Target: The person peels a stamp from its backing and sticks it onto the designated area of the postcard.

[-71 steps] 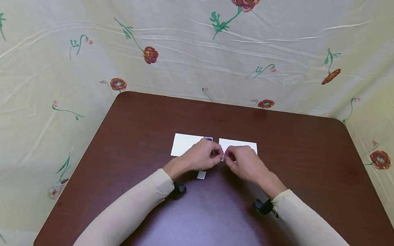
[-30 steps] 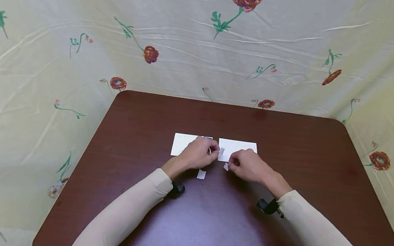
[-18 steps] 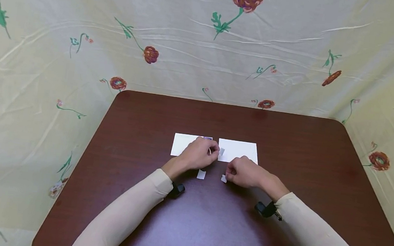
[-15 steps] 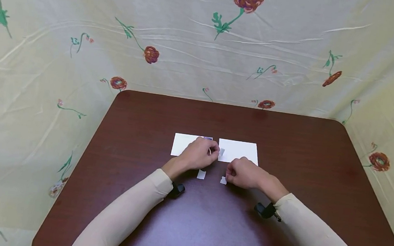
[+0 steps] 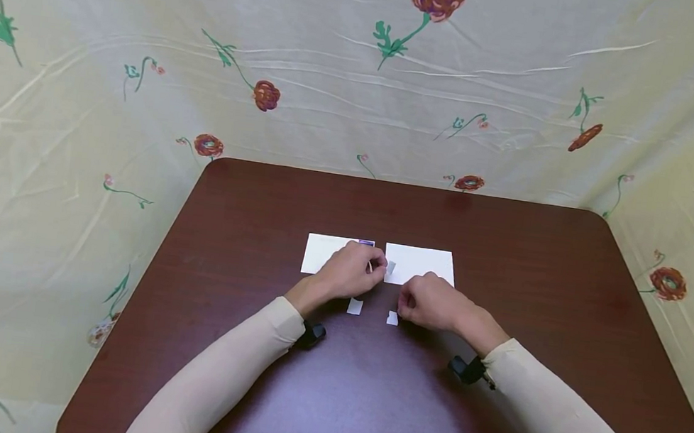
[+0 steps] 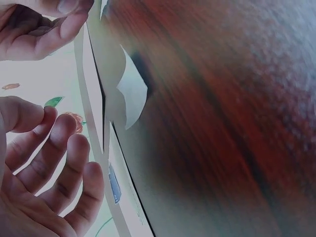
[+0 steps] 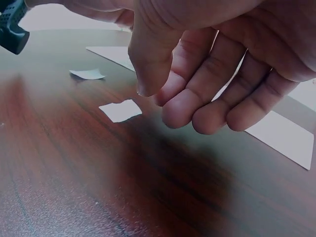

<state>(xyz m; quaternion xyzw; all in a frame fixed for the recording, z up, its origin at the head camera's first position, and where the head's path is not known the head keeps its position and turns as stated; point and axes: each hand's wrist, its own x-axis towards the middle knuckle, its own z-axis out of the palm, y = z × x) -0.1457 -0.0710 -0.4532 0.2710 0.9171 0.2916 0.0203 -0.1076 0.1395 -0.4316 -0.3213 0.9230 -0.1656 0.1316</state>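
My left hand pinches a small greyish, film-like piece between thumb and index fingertip; it overlaps the right white card in the head view. Beneath that hand lies the left white card, partly covered, with a blue-purple patch on it. My right hand hovers low before the right card, fingers loosely curled and holding nothing. A small white paper piece lies on the table just beside its fingertips. Another curled white piece lies below the left hand.
The brown wooden table has rounded far corners. A pale flowered curtain hangs behind it and along both sides. Dark wrist cameras sit under both sleeves.
The hands, together at first, have parted. My right hand has drawn back toward me with the white paper piece and let it go on the table. My left hand has stayed nearly still.
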